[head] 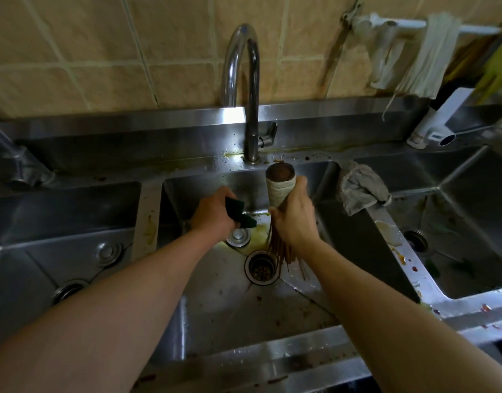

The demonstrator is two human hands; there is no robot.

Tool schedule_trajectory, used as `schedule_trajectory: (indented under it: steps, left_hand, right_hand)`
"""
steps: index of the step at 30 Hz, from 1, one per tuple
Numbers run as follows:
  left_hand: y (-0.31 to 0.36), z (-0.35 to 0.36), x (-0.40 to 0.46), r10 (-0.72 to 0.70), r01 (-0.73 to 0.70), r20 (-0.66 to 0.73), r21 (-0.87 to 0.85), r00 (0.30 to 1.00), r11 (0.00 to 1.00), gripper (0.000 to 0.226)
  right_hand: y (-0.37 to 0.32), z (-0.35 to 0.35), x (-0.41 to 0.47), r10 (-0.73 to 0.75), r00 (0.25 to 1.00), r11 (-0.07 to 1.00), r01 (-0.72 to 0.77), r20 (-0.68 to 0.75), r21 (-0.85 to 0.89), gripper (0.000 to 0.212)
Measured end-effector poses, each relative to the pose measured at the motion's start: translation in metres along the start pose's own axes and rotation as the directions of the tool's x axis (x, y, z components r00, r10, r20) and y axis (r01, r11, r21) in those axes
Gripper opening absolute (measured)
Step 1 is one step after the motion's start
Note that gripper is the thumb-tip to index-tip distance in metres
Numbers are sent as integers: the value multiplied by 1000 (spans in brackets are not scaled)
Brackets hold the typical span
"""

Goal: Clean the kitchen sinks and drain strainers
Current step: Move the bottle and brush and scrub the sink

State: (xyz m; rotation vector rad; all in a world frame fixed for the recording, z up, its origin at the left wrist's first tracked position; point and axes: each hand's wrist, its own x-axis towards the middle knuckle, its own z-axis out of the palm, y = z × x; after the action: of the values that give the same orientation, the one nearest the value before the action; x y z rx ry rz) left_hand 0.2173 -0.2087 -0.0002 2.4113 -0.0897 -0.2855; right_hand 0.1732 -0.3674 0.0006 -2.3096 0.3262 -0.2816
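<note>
Middle sink (215, 302): bamboo brush (281, 191) is gripped by right hand (293, 219), bristles just right of open drain (262, 268). Green scouring pad (240, 214) is clutched in left hand (213, 214), beyond the drain. Risk: loosened scraps likely swept into the drain, clogging it.

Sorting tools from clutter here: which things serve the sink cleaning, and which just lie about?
In use: green scouring pad in left hand; bamboo brush in right hand; middle sink; drain.
Lying about: grey rag; hanging cloth.

No legible text, label, brand or number anywhere.
</note>
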Motion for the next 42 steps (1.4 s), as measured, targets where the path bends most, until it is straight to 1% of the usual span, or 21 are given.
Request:
schedule_trajectory:
  steps: [4, 8, 11, 14, 21, 24, 25, 27, 30, 32, 34, 37, 40, 41, 42]
  left_hand:
    - [0, -3, 1, 3, -3, 4, 17, 1000, 1000, 41]
    - [-4, -4, 3, 18, -18, 5, 11, 1000, 1000, 39]
    - [-5, -3, 3, 47, -47, 2, 25, 999, 999, 34]
    - [-4, -2, 5, 73, -72, -17, 75, 997, 995, 29]
    - [2, 6, 6, 176, -170, -38, 118, 984, 978, 31]
    - [11, 10, 10, 231, -223, -74, 95, 970, 970, 37]
    - [13, 12, 12, 230, -224, -84, 77, 969, 972, 39]
    - [10, 19, 16, 201, -195, -86, 71, 976, 978, 34]
    - [-3, 34, 19, 79, -72, -57, 109, 995, 991, 27]
    - [-6, 40, 23, 46, -41, -62, 79, 997, 996, 24]
    - [-7, 41, 26, 11, -10, -70, 9, 997, 1000, 25]
    - [-7, 39, 31, 32, -34, -41, -58, 999, 998, 28]
    - [-8, 39, 32, 58, -56, 52, -33, 997, 998, 44]
    - [-7, 39, 32, 56, -54, 81, -27, 995, 998, 45]
    - [-7, 39, 32, 55, -52, 104, -33, 993, 998, 41]
  right_hand:
    - [-3, -1, 2, -24, 999, 997, 27, 46, -66, 49]
    - [-5, -2, 1, -39, 999, 999, 39, 24, -7, 45]
    - [-8, 0, 0, -37, 999, 999, 37, 29, -12, 46]
    - [-7, 1, 1, -28, 998, 999, 30, 50, -32, 50]
    - [-7, -2, 4, -19, 999, 999, 21, 38, -33, 48]
    - [-7, -2, 6, -22, 1000, 1000, 22, 14, -19, 48]
    - [-5, -2, 8, -21, 1000, 1000, 21, 4, -10, 48]
    - [-2, 0, 11, -17, 1000, 1000, 17, -7, -14, 48]
    - [5, 4, 15, -6, 1000, 999, 7, 16, -44, 49]
    - [10, 5, 20, -12, 1000, 999, 12, 4, -41, 48]
    - [13, 4, 22, 11, 1000, 999, -10, 10, -31, 48]
    - [16, 3, 23, 31, 999, 999, -30, 16, -38, 50]
    - [16, 2, 21, 44, 999, 998, -43, 13, -34, 48]
    - [16, 2, 20, 44, 999, 998, -44, 11, -37, 47]
    - [16, 1, 20, 43, 999, 998, -43, 11, -39, 47]
